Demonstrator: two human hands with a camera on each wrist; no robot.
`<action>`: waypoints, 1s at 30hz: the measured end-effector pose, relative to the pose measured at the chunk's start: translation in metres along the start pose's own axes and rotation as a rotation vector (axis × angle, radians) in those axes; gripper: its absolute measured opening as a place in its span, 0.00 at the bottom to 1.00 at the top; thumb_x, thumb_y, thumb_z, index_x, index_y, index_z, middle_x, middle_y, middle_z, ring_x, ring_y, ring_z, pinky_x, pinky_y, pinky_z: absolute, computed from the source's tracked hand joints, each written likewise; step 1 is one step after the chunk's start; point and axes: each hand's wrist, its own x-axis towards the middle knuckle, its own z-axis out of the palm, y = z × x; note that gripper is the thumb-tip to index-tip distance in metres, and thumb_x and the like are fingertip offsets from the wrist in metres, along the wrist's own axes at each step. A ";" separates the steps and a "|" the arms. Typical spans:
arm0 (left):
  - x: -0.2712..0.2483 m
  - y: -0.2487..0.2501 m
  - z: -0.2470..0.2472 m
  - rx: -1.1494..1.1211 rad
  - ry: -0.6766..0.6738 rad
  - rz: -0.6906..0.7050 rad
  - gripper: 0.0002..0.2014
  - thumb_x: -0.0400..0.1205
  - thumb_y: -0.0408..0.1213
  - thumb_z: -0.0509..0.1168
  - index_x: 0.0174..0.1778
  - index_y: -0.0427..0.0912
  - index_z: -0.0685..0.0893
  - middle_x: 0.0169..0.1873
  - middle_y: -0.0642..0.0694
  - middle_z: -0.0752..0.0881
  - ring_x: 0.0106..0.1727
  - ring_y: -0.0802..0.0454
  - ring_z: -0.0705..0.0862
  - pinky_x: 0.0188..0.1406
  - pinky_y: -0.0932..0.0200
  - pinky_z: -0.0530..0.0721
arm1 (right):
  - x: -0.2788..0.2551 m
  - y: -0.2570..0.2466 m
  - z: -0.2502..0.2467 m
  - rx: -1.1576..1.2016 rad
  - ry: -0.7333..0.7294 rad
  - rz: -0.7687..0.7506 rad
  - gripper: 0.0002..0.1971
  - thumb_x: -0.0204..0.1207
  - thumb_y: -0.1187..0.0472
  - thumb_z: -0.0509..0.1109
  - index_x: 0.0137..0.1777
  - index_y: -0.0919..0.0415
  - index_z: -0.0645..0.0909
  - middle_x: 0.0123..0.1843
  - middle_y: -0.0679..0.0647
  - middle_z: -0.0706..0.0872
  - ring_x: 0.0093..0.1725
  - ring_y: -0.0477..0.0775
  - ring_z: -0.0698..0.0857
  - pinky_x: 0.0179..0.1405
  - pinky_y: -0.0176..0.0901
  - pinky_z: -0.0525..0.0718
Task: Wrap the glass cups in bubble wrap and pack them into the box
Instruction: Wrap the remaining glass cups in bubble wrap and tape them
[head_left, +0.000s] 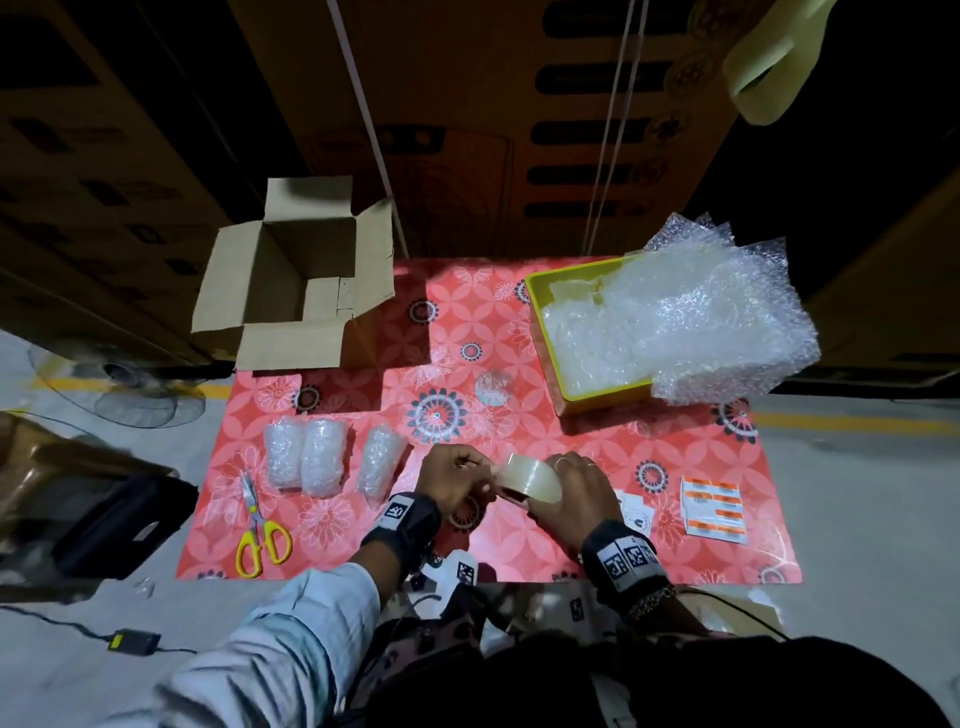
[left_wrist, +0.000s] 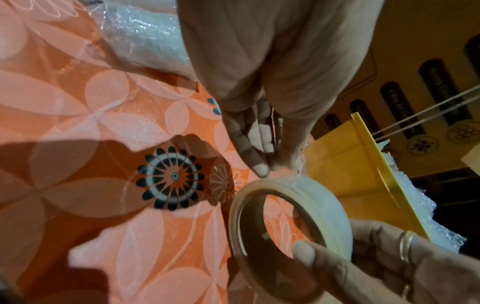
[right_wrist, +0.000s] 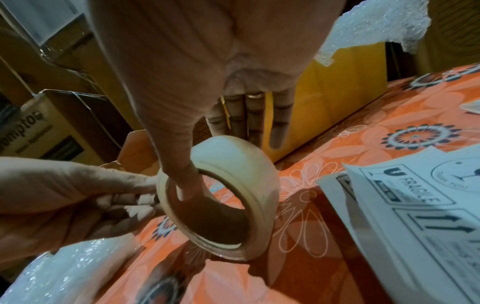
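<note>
Right hand (head_left: 571, 493) holds the tape roll (head_left: 530, 480) at 6 o'clock on the bench (head_left: 571, 441), thumb through the core; left hand (head_left: 457, 480) fingers (left_wrist: 259, 164) pinch at the rim. Find the tape end, peel slowly. Wrapped cups (head_left: 322, 460) lie at 8 o'clock, box (head_left: 296, 280) at 11, unwrapped cup (head_left: 492, 387) mid-bench.

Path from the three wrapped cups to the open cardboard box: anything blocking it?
Nothing visible. The three bubble-wrapped glass cups lie near the table's left edge; bare red floral tablecloth runs to the open brown cardboard box, whose flaps are folded out. Its visible interior looks empty.
</note>
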 end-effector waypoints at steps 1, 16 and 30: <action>-0.001 0.002 -0.003 -0.007 0.006 -0.003 0.05 0.78 0.25 0.78 0.38 0.29 0.90 0.34 0.27 0.91 0.36 0.27 0.91 0.45 0.35 0.93 | -0.003 -0.004 0.002 0.034 -0.002 0.005 0.24 0.68 0.46 0.81 0.62 0.53 0.81 0.58 0.52 0.86 0.58 0.57 0.83 0.57 0.48 0.82; 0.017 -0.033 -0.058 0.583 -0.019 0.093 0.14 0.81 0.35 0.76 0.30 0.51 0.88 0.33 0.51 0.92 0.40 0.47 0.92 0.47 0.49 0.92 | -0.061 -0.090 0.064 0.143 -0.144 0.309 0.42 0.75 0.31 0.68 0.80 0.60 0.69 0.72 0.64 0.82 0.70 0.68 0.81 0.67 0.52 0.78; 0.039 -0.061 -0.056 0.806 -0.097 0.252 0.18 0.76 0.41 0.82 0.38 0.43 0.77 0.41 0.46 0.80 0.40 0.45 0.77 0.38 0.54 0.70 | -0.063 -0.128 0.112 0.251 0.031 0.542 0.34 0.76 0.37 0.72 0.69 0.62 0.74 0.63 0.64 0.86 0.62 0.69 0.85 0.61 0.55 0.82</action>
